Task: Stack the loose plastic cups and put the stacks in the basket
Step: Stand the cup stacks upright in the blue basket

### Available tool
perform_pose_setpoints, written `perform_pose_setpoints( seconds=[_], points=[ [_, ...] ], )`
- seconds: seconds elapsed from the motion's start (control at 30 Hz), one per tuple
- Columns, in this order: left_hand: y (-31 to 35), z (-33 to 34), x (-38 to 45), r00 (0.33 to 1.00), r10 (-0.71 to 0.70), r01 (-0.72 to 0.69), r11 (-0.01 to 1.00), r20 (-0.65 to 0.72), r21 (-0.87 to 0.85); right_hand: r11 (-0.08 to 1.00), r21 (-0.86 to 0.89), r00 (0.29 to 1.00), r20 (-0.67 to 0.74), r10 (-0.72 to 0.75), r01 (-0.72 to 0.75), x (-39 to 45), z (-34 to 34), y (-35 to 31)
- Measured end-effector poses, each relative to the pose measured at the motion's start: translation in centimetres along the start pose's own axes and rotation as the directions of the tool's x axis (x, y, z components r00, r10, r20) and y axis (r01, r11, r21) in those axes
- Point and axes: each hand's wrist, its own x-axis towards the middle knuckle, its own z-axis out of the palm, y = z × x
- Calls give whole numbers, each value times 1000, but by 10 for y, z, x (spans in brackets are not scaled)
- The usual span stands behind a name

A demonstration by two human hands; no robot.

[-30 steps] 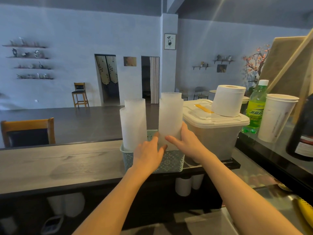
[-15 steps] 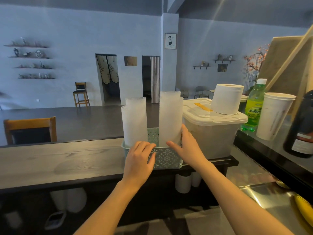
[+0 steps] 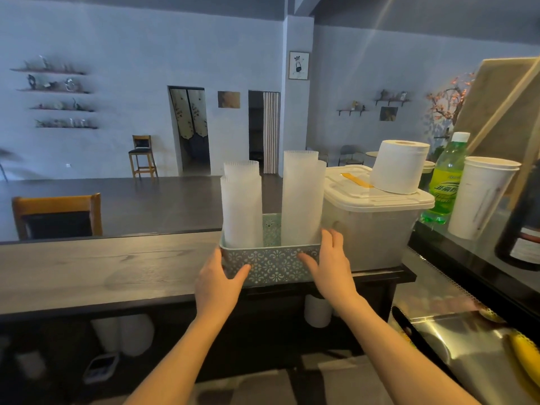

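basket (image 3: 270, 263): pale teal, lacy cut-out pattern, sitting at the near edge of the dark wooden counter (image 3: 87, 267). Everything below is placed relative to it.
cup stacks: four tall frosty white stacks standing upright inside it, two at the left end (image 3: 242, 206) and two at the right end (image 3: 302, 197), with a gap in the middle where the far wall shows through.
storage bin (image 3: 371, 229): clear tub with a white lid, right up against the basket's right side, so pretty much no room on that side.
paper roll (image 3: 399, 166): white, sitting on the bin's lid, up and to the right of the basket.
green bottle (image 3: 445, 185): further right, past the bin. The label has green characters but they're too blurry for me to read.
paper cups (image 3: 482, 197): white nested pair just right of the bottle.
dark bottle (image 3: 523, 229): far right edge, label unreadable.
chair (image 3: 57, 216): well off to the left, behind the counter.
left hand (image 3: 217, 283): on the basket's near-left corner, thumb laid across the front wall, fingers wrapped around the left end. Arm comes straight up from the bottom.
right hand (image 3: 330, 266): on the near-right corner, thumb on the front wall, fingers spread and curling up past the rim between basket and bin.
grip: both hands pressed on the basket from either end, not closed into fists.
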Motion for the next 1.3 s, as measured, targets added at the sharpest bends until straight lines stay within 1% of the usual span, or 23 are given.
perform_pose_setpoints(
  seconds=[0.17,0.3,0.43,0.57,0.63,0.8,1.1,1.27,1.3],
  points=[
    [7,11,4,1000,-9,9,999,-16,36,982,-189,1000,-11,2,-4,3,2,11],
    [9,14,10,1000,17,-16,999,-16,41,942,-336,1000,-21,-7,0,3,2,15],
    [12,18,12,1000,20,-20,999,-15,41,918,-395,1000,-4,22,-22,5,3,14],
    [16,19,8,999,5,-6,1000,-33,-24,918,-394,999,6,46,-40,6,2,14],
    [18,19,8,1000,-7,6,999,-19,-32,918,-396,999,22,43,-31,5,1,14],
    [19,16,8,999,-19,20,1000,49,-22,920,-392,999,42,-4,21,1,-2,16],
    [21,2,-10,997,-26,25,1000,79,14,935,-343,994,95,-59,88,-10,-6,16],
    [24,-12,-19,989,-33,25,998,143,53,949,-299,989,136,-57,96,-19,-10,7],
    [24,-15,-19,988,-31,25,999,152,41,958,-273,988,144,-56,94,-19,-11,6]
  ],
)
